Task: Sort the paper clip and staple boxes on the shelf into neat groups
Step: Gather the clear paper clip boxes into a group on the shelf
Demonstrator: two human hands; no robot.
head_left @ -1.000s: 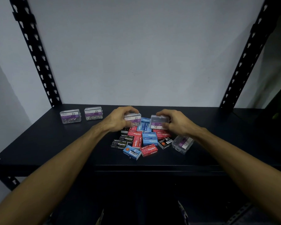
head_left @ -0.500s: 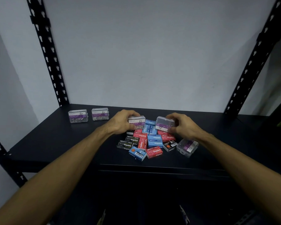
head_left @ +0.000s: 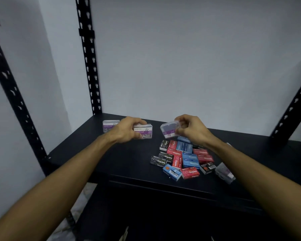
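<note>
Each hand pinches a clear clip box: left hand (head_left: 127, 130) on one (head_left: 144, 131) holding clips, right hand (head_left: 189, 129) on another (head_left: 169, 129) above the staple pile (head_left: 182, 158).

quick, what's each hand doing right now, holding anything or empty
Left hand: holding a clear paper clip box.
Right hand: holding another clear paper clip box, tilted above the pile.

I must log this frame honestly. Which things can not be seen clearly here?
All in the head view:
- Second clip box at the back: hidden by the left hand; only one back clip box shows.
- Right-edge clip box: blurred, label unreadable, partly behind the right forearm.
- Held right box: label blurred; the right hand covers its end.
</note>
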